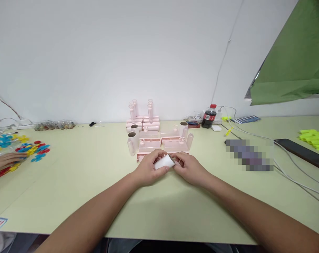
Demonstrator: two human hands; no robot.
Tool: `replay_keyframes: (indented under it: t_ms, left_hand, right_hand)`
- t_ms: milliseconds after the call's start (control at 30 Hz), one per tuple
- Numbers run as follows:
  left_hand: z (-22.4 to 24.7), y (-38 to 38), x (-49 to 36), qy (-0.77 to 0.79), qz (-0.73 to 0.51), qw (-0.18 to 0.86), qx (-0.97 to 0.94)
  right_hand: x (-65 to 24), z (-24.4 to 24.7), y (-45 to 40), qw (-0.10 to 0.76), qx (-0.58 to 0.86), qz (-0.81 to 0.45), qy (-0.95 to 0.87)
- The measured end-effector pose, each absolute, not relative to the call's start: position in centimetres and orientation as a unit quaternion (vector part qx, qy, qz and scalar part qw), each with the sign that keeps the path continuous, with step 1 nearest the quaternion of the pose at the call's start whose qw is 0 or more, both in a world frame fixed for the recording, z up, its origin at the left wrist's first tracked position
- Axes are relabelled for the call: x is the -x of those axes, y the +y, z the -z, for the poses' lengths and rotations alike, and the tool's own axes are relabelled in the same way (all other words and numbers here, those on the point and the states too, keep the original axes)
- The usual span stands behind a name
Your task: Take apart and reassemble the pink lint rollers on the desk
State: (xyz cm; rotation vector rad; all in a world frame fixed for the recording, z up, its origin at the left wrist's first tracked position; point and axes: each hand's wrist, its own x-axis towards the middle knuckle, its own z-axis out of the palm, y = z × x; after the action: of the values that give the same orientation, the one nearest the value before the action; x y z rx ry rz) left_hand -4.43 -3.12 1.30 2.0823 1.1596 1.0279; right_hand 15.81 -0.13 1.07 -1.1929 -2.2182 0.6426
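My left hand [152, 169] is wrapped round a white paper roll [164, 162], tilted so its brown cardboard core faces up and right. Close to that open end, my right hand [189, 168] has its fingers curled together. A pale pink bit shows by its fingertips; what it is stays hidden. Just behind the hands lie pink trays [150, 144] with clear pink parts on them. Two more white rolls [133, 142] stand upright to the left, and another roll [184, 128] stands at the back right.
Pink boxes with upright pink handles [150, 114] stand near the wall. A cola bottle [209, 116], a phone [301, 153] and white cables [288, 177] are on the right. At far left, another person's hand [6, 161] touches coloured plastic pieces [38, 149].
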Motion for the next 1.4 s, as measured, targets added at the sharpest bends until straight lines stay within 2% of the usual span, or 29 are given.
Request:
replay_keyframes:
  t_ms: [233, 400, 733, 1400]
  left_hand:
    - [-0.96, -2.93, 4.43, 0.428, -0.411, 0.273, -0.757]
    - [-1.14, -3.03, 4.24, 0.436, -0.385, 0.273, -0.766]
    - [-0.72, -2.91, 3.92, 0.43, -0.377, 0.276, -0.773]
    - [-0.82, -2.88, 3.89, 0.421, -0.39, 0.282, -0.769]
  right_hand:
    - [-15.96, -0.57, -0.01, 0.407, 0.448, -0.343, -0.718]
    - [-16.03, -0.8, -0.15, 0.495, 0.396, -0.422, -0.648]
    - [-15.91, -0.61, -0.54, 0.475, 0.322, -0.446, -0.687]
    - [-16.14, -0.46, -0.31, 0.46, 0.328, -0.437, -0.7]
